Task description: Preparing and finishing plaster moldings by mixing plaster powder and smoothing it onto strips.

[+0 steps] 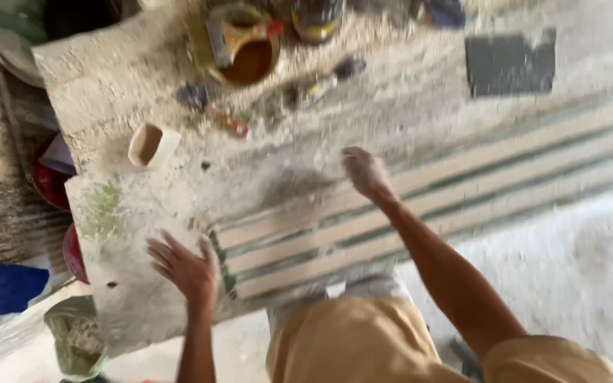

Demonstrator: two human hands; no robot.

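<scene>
On dusty workbench [143,78], head view, frame motion-blurred. Left hand [184,266] near front edge of bench, fingers [161,250] spread, palm down, empty; whether touching the surface or just above, cannot tell. Positioned just beside the left ends of the long pale wooden strips [462,191], thumb side closest to them. Right hand [365,172] farther in, over the upper strip, arm extended across the bundle; fingers loosely curled, nothing visibly gripped, though blur hides detail. Contact with strip not resolvable.

Strips lying side by side, parallel, running from bench centre out to the right edge of view, dark gaps between them.

Behind the hands: small cream cup [152,145] tipped on its side, mouth toward camera, well apart from both hands. Yellow open tin [239,46] with brown contents at far edge, second round tin [316,18] beside it. Small scattered bits [232,124] between tin and strips, too blurred to identify. Dark rectangular patch [509,64] upper right. Red bowl [50,181] and blue cloth [1,287] left of bench, green bag [76,340] below. Tan trousers [352,344] at bottom.
</scene>
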